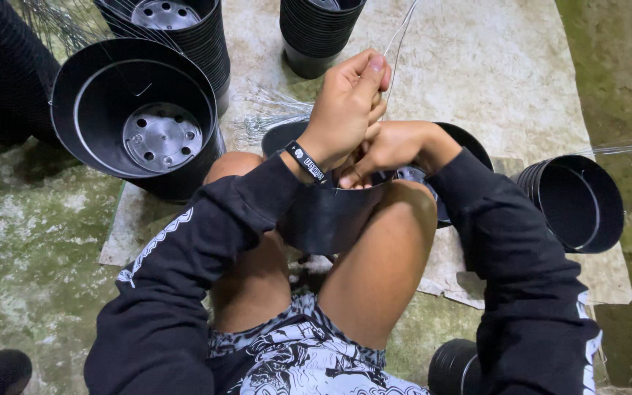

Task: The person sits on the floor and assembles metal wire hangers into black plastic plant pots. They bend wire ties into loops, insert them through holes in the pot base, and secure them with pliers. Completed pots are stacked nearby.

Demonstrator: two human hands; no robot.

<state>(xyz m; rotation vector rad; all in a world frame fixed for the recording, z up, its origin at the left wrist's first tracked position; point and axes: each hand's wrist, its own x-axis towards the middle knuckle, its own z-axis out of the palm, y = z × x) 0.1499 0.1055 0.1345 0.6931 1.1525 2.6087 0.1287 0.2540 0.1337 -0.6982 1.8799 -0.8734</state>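
Black plastic pot [330, 212] wedged between bare knees, over the near edge of the pale mat [477, 66]. Left hand [349, 102] raised above the rim, fingers pinched shut on thin wire [396, 44] running upward. Right hand [396, 146] curled closed at the rim, touching the left. Pot stacks [184, 29] along the mat's far edge.

The person wears a black long-sleeved top with white patterned stripes running down both sleeves [156, 245], a black wristband [306, 162] with a small white mark on the left wrist, and black-and-white graphic-print shorts [305, 358], knees bare.
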